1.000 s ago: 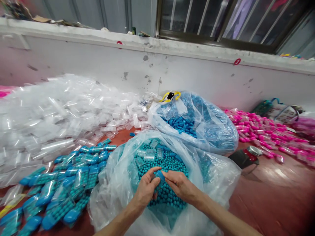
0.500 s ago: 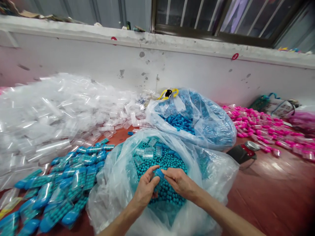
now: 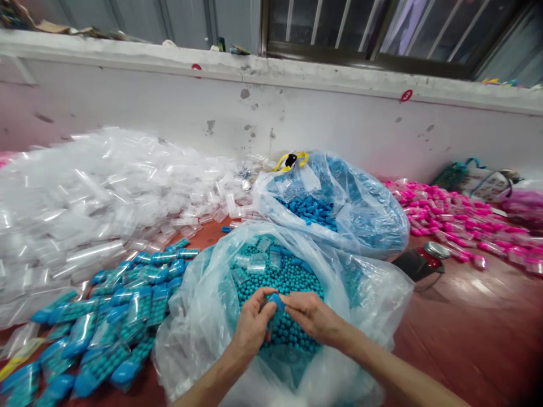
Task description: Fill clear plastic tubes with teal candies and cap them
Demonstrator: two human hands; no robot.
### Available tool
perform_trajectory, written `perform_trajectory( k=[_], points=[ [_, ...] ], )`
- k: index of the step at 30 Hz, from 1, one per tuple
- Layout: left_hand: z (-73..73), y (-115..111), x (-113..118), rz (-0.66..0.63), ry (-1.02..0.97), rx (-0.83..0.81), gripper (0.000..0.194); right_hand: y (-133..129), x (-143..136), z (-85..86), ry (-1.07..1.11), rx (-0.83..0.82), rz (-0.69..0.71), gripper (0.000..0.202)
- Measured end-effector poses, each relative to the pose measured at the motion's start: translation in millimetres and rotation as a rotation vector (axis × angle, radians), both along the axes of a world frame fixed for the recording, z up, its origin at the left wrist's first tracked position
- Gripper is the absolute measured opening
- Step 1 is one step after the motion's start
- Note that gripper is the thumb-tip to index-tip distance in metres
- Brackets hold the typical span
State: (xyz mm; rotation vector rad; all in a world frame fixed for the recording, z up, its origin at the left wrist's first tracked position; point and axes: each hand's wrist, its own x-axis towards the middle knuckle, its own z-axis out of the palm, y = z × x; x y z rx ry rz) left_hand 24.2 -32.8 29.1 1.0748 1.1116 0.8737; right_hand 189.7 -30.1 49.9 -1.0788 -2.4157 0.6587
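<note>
My left hand is closed around a small container with a blue cap; its clear body is mostly hidden by my fingers. My right hand pinches the cap from the other side, fingertips pressed against it. Both hands are over an open clear plastic bag full of small teal beads. A few clear plastic containers lie on the beads near the far side of the bag.
Filled blue-capped containers lie piled at left, before a large heap of clear empties. Behind stands a bag of blue caps. Right of it are pink-capped containers and a dark object with a silver lid.
My right fingertips have shifted slightly on the blue cap, and both hands remain over the beads. The whole view has moved a little.
</note>
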Motion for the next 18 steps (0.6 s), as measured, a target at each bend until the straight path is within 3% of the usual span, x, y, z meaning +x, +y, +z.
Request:
perform_trajectory(
  k=[3,7,14,18],
  points=[
    [-2.2,-2,3,-0.005,-0.024,-0.051,0.032,0,2,-1.7,-0.031,0.007,0.032,0.024],
    [-7.4,-6,4,0.075,0.106,0.054,0.027,-8,-2,-10.2,-0.097,0.116,-0.025,0.024],
    [-0.7,-3,-2,-0.141,0.056,-0.088,0.045,-3,1,-4.9,0.124,-0.168,-0.095,0.028],
    [6.2,-4,-3,-0.081,0.103,-0.091,0.049,-7,-5,-7.9,0.024,-0.021,-0.186,0.026]
  ],
)
